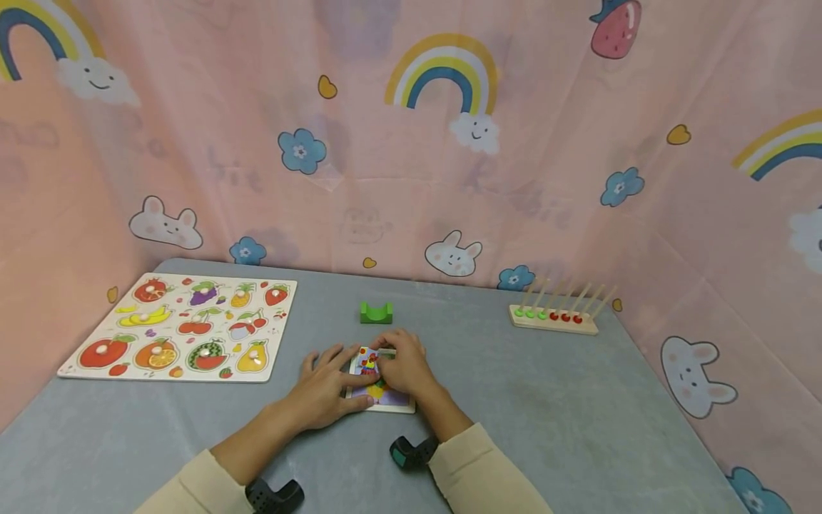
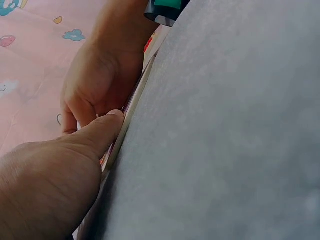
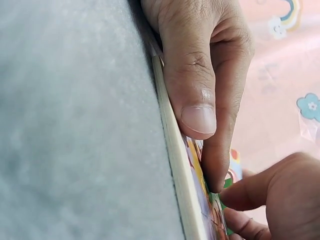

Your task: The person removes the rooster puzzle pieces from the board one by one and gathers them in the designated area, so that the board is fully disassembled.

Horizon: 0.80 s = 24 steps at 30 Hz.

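In front of me lies a small wooden picture puzzle board (image 1: 393, 408) with a purple, yellow and green picture. My left hand (image 1: 327, 389) spreads over its left side, thumb at the lower left and index finger laid across the picture. A brightly coloured puzzle piece (image 1: 364, 359) shows at the board's upper left. Along that piece's right edge, the curled fingers of my right hand (image 1: 406, 363) pinch it. The right wrist view shows the thumb (image 3: 199, 120) of the left hand over the board's pale edge. Part of the picture is hidden under both hands.
Just beyond the board stands a green block with a scooped top (image 1: 376, 313). A large fruit puzzle board (image 1: 277, 335) lies at the left. At the right back stands a wooden peg stand (image 1: 554, 323) with green and red beads. A patterned pink curtain (image 1: 359, 207) hangs behind the grey table.
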Each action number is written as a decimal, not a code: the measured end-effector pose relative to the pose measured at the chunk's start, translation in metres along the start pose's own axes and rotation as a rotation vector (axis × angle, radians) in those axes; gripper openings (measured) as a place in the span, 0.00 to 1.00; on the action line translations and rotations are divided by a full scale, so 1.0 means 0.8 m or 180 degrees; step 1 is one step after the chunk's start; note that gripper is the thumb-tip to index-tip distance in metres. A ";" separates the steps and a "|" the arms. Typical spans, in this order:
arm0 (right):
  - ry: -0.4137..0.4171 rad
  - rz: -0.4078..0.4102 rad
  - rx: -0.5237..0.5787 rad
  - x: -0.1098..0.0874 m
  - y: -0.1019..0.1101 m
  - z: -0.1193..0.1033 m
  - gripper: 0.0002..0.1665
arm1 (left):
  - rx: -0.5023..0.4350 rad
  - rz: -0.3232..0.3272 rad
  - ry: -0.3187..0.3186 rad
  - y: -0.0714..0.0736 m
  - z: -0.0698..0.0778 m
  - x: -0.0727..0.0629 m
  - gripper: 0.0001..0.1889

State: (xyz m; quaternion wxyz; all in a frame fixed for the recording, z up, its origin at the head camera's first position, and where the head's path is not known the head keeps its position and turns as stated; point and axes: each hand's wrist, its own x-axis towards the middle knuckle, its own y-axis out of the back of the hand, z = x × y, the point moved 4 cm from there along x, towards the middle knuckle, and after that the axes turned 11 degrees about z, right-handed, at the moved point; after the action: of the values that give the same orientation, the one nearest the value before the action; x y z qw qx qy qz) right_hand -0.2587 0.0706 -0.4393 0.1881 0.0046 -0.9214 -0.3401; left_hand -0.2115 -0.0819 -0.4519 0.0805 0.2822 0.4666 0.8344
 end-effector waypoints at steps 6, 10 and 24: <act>0.0179 -0.0037 -0.0003 -0.004 0.000 -0.001 0.15 | -0.0048 0.0016 0.0012 0.000 0.000 -0.001 0.20; 0.0304 -0.0084 0.0002 -0.005 -0.001 -0.002 0.16 | -0.0050 0.0021 0.0001 0.001 0.000 -0.002 0.20; 0.0471 -0.0139 0.0122 -0.003 0.005 -0.009 0.20 | -0.0032 0.0003 0.0021 0.000 0.000 0.000 0.21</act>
State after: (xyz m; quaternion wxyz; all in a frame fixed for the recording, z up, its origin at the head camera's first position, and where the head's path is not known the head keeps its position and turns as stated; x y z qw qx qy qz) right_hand -0.2536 0.0697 -0.4325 0.2481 0.0534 -0.9110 -0.3252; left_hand -0.2113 -0.0817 -0.4519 0.0801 0.2792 0.4626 0.8376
